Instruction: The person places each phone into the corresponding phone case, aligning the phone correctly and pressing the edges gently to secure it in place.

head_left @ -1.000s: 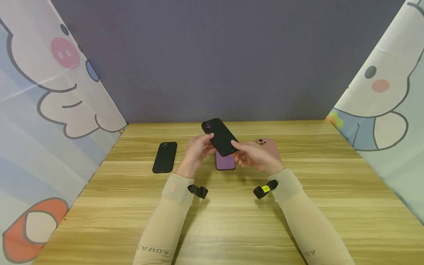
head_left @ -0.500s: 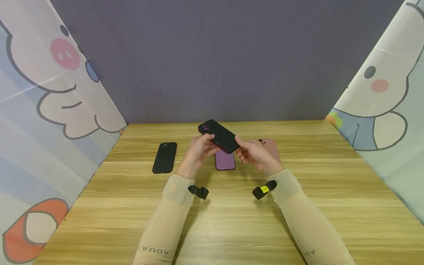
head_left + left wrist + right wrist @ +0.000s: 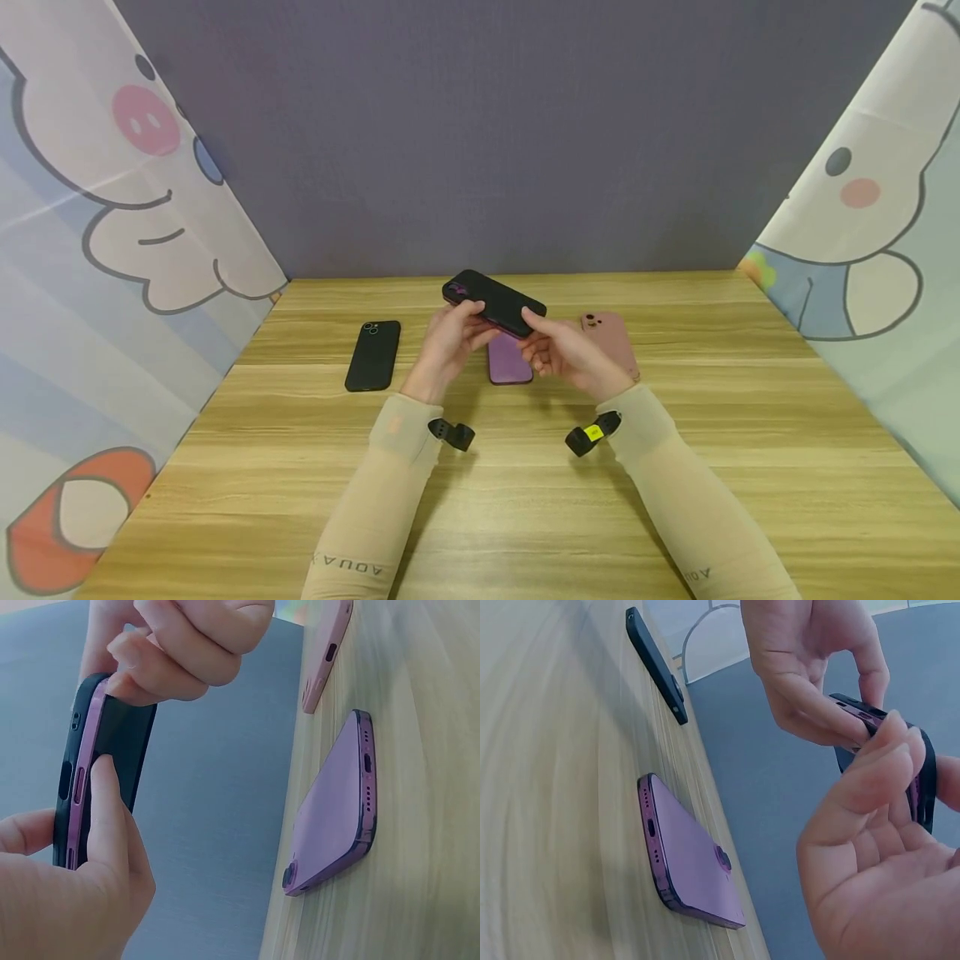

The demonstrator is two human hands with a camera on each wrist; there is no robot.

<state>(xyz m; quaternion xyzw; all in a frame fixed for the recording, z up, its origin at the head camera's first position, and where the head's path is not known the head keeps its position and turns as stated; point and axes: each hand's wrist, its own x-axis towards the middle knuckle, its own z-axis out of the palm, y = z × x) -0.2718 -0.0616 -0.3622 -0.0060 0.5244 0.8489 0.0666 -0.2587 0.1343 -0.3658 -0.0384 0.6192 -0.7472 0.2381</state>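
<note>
Above the table, a purple-edged phone lies against a black phone case, its purple side rail showing along the case's edge in the left wrist view. My left hand pinches the camera-end half between thumb and fingers. At the opposite end, my right hand grips the case and phone, thumb on the case's back and fingers curled beneath. The case is tilted, its camera cutout to the upper left with purple visible through it. Below the hands, a purple phone lies on the table, its upper part covered in the head view.
A black phone lies on the wooden table to the left. On the right is a pink phone, partly behind my right hand. A grey panel stands at the back, with printed cartoon curtains on both sides.
The cased phone has turned to lie more crosswise, its camera end moving left. My right hand has shifted with its other end, and its thumb now presses further in on the back.
</note>
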